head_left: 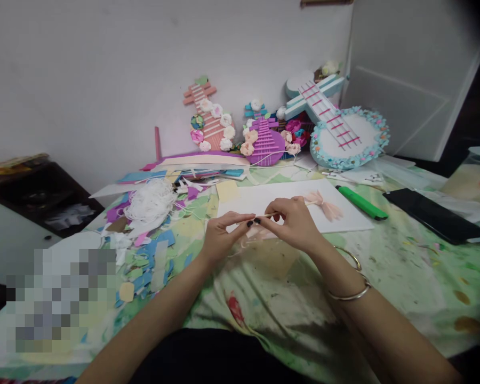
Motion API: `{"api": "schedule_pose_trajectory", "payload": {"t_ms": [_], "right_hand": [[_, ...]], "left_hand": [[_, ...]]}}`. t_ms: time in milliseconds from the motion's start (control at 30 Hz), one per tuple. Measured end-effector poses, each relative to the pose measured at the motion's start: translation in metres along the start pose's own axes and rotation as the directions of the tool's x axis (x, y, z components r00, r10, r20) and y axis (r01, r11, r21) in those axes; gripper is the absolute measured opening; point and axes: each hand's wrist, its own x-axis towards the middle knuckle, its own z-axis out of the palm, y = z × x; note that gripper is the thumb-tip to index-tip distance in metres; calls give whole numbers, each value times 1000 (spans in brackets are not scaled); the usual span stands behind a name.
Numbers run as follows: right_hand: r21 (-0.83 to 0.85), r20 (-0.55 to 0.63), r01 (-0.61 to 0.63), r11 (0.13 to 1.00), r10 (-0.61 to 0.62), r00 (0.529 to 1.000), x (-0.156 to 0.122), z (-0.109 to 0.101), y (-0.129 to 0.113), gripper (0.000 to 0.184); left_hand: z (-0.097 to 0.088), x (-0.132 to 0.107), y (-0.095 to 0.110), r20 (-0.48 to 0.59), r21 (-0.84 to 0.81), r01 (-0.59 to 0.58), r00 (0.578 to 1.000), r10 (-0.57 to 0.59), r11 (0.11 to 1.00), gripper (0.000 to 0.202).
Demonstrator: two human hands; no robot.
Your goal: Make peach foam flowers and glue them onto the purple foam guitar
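Both hands meet over the front edge of a white sheet (264, 193). A thin, pale stick (270, 215) runs between their fingertips. My right hand (294, 221) is closed around the stick, its thumb near the left fingertips. My left hand (224, 234) pinches at the stick's left end; whatever lies between its thumb and forefinger is too small to make out. Right of my right hand, a peach, gathered paper piece (328, 207) lies over the white sheet, seemingly joined to the stick. Pale strips (258, 234) show below my fingers.
White string (151, 205) is heaped at left, above scattered paper scraps (144, 274). A green cutter (362, 202) and a black flat object (438, 215) lie at right. Decorated guitar shapes, including a blue-white one (346, 138), lean on the wall. A painted cloth (400, 277) covers the table.
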Motion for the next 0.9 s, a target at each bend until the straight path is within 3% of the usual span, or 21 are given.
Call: {"api": "schedule_pose_trajectory", "payload": {"t_ms": [233,433,533,767,900], "right_hand": [[-51,-78,92,994,-96,992,-3,2,-6,31],[-92,-171,209,974,-222,960,-7,2,-9,30],[-108,-195,230,967,-247,949,-8,1,-10,29],[-119,-197,248,961,-268,943,-9,1,-10,26],[-110,-206,237,965,-255,945,-9,1,-9,26]], "left_hand": [[-2,-1,6,-24,113,-81,996,84,990,11],[-6,0,14,42,182,-270,963,267,945,6],[-8,0,17,69,185,-313,950,305,932,5],[-9,-1,16,104,163,-280,958,265,946,11],[-9,0,16,117,124,-192,977,178,974,11]]}}
